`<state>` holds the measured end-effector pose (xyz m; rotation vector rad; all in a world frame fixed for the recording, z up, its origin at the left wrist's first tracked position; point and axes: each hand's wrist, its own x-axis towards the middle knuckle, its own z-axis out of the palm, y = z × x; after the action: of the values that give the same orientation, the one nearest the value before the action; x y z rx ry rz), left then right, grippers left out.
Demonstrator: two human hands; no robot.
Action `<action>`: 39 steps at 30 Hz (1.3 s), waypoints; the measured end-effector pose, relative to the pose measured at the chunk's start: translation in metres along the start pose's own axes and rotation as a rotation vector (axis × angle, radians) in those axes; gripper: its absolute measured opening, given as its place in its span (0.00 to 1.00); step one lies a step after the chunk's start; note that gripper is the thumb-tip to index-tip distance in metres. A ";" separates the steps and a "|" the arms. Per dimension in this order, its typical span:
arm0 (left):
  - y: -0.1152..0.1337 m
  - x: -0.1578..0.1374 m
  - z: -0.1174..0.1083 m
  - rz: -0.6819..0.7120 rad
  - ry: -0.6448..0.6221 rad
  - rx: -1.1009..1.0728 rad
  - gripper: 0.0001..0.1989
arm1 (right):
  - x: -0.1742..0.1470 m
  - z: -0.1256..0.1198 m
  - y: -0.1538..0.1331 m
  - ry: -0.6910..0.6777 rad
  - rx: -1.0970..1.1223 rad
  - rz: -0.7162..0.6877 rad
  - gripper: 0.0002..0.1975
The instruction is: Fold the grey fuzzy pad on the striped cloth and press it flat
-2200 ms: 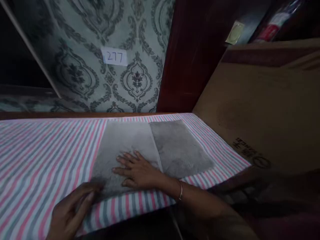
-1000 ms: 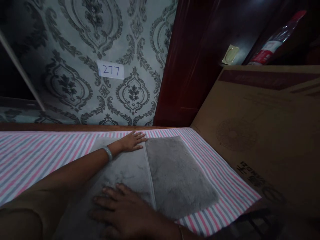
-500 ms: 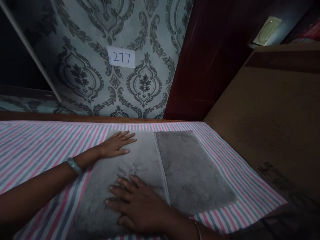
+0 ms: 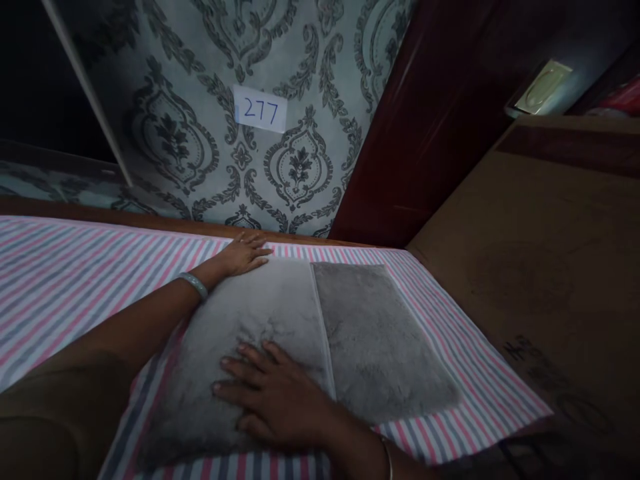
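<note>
Head view: left hand [image 4: 245,255] now nearer the wall [image 4: 240,157]

This looks like a room in a home, with ornate wallpaper [image 4: 299,167] and a striped cloth [image 4: 65,280].

The palms of the left hand [image 4: 244,255] and right hand [image 4: 277,400] face down, hidden from view, as is the grey plush fabric [image 4: 287,293] directly beneath the right; the right forearm [image 4: 353,437] runs into shadow and off the bottom edge; the left sleeve [image 4: 65,400] is cut at the left; the cardboard box [image 4: 540,213] passes out at the right — its lettering [image 4: 543,367] too dim and blurred to read; the red item [image 4: 623,99] is largely cropped — kind undetermined; the dark panel [image 4: 45,73] is cut at top and left.
</note>
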<state>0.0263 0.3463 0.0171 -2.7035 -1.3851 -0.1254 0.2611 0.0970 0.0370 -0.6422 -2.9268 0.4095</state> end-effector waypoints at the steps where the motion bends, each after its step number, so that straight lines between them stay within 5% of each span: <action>1: 0.002 -0.001 -0.002 -0.024 0.034 0.025 0.28 | 0.000 0.001 0.000 0.000 -0.003 0.000 0.26; 6: 0.024 -0.037 -0.022 -0.125 0.041 0.036 0.30 | 0.001 0.010 0.005 0.013 0.006 -0.009 0.26; 11: 0.078 -0.125 -0.038 -0.024 -0.015 -0.139 0.29 | -0.001 0.032 0.019 0.227 0.140 -0.010 0.21; 18: 0.156 -0.229 -0.028 0.139 -0.001 -0.294 0.32 | -0.006 0.024 0.033 0.569 0.309 0.292 0.22; 24: 0.182 -0.244 -0.019 0.110 0.043 -0.273 0.36 | 0.045 -0.013 0.038 0.195 0.077 0.189 0.26; 29: 0.196 -0.254 -0.010 0.046 0.078 -0.225 0.31 | 0.103 -0.005 0.054 -0.001 -0.145 -0.020 0.26; 39: 0.201 -0.265 0.000 0.074 0.100 -0.207 0.30 | 0.139 -0.002 0.125 -0.004 -0.124 0.172 0.29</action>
<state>0.0352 0.0164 -0.0251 -2.8640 -1.3088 -0.4144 0.1846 0.2655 0.0110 -0.9147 -2.9285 0.2471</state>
